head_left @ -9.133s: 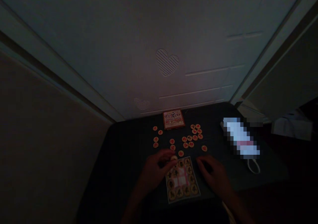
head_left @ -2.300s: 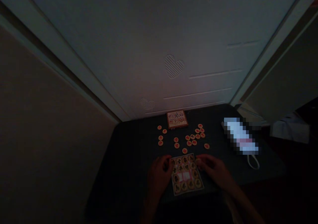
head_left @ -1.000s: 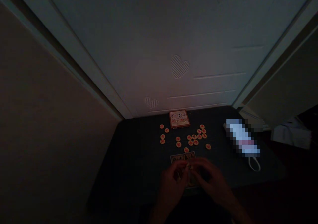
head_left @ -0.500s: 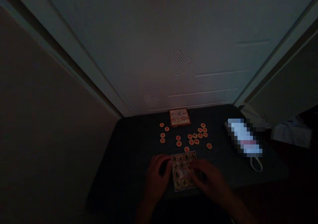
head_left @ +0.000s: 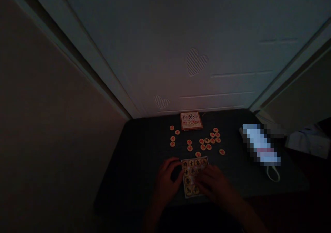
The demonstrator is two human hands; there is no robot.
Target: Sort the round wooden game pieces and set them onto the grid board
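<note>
A shallow square box [head_left: 189,196] lies near the table's front edge, with rows of round Chinese chess pieces marked in black inside it. My left hand [head_left: 167,178] is curled against its left side, fingertips at the upper left corner and thumb lower along the edge. Over the box's right half is my right hand [head_left: 213,183], its fingers bent down together onto the pieces. What lies under those fingertips is hidden. Just beyond the box sits a chess piece [head_left: 198,154] with a red character.
Several red-marked pieces [head_left: 203,147] are scattered farther back on the dark table [head_left: 137,164]. A box lid [head_left: 191,121] with printed characters lies near the white door [head_left: 155,53]. On the right is a bright pixelated object [head_left: 261,145] with a white loop [head_left: 273,174].
The view has shifted slightly, moving the scene to the right. My right fingertips have moved down a little within the box, and a second-row piece shows more clearly. My left hand stays at the edge.
</note>
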